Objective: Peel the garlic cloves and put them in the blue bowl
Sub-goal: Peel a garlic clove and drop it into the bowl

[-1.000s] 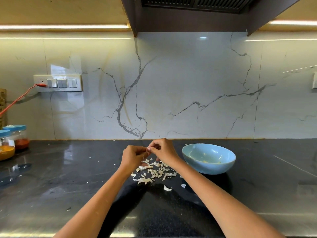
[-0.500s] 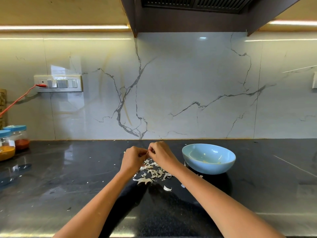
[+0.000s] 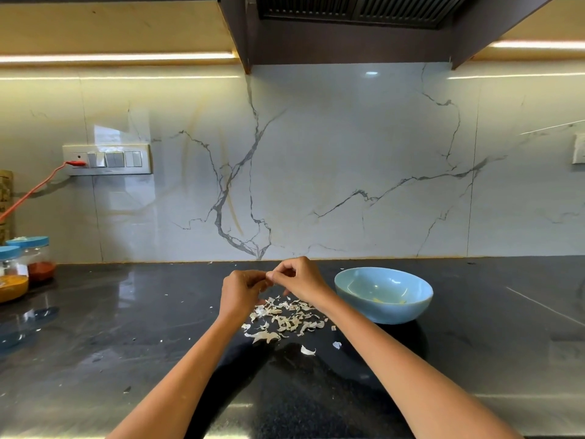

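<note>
Peeling goes on above the black table point(image 3: 133, 337): I watch the left hand point(image 3: 242, 291) and the right hand point(image 3: 299, 282) meet fingertip to fingertip, both curled in on a garlic clove point(image 3: 269, 274) that is almost wholly hidden between them. I judge both hands to be pinching it, though only a pale speck shows at the join. Compared with a second ago, the pair has barely shifted; the right hand has dipped and turned a touch, which I read as another strip of skin being worked loose rather than a clove finished. No clove has travelled to the blue bowl point(image 3: 411, 307) in that time, so the step in hand remains peeling.

Directly beneath the hands lies a loose heap of garlic skins point(image 3: 285, 318), with a few stray flakes nearer me. The blue bowl stands just to the right of the heap, close to the right forearm, with a few pale bits on its floor that I take for peeled cloves. The drop, when it comes, looks a short move rightward over the bowl's near rim, with open table beyond it.

Far to the left, near the table's edge, stand two spice jars point(image 3: 22, 267), well apart from the work. The marble wall point(image 3: 348, 169) closes the table behind the hands.
</note>
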